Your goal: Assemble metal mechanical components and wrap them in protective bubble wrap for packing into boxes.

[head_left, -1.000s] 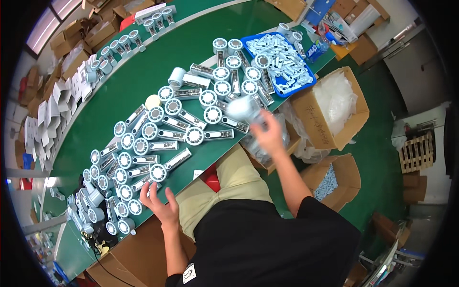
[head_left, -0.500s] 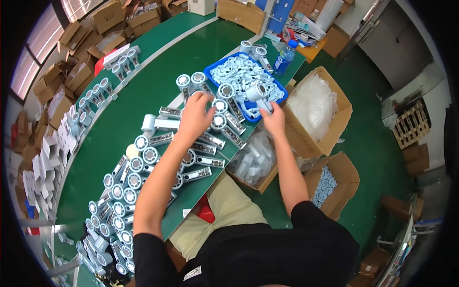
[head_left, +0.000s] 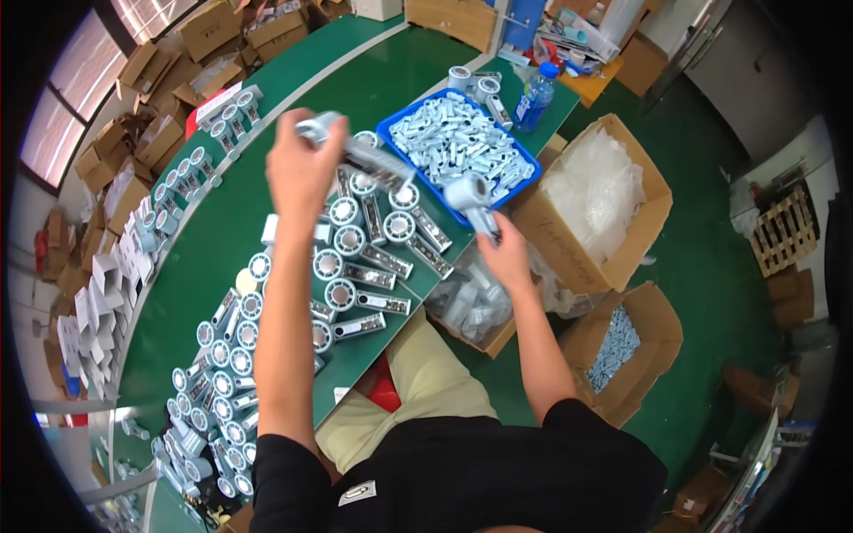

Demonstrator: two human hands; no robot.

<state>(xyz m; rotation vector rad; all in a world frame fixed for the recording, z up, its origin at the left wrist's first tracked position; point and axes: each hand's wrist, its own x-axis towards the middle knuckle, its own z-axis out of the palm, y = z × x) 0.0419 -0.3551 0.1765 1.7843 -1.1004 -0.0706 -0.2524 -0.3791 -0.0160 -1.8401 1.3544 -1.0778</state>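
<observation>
- one fan [head_left: 380, 165], blurred, upper middle of frame: the left hand [head_left: 298, 164] curls part-closed around its round head
- another fan [head_left: 468, 191], right of centre: the right hand [head_left: 506, 253] pinches its handle
- careful handling should spare bared handle parts, clearing the blue tray [head_left: 537, 171]

A black top [head_left: 498, 471] with short sleeves [head_left: 289, 475] is worn, marked by a small white patch [head_left: 357, 494] with dark lines; below it, pale khaki trousers [head_left: 444, 377] are worn.
</observation>
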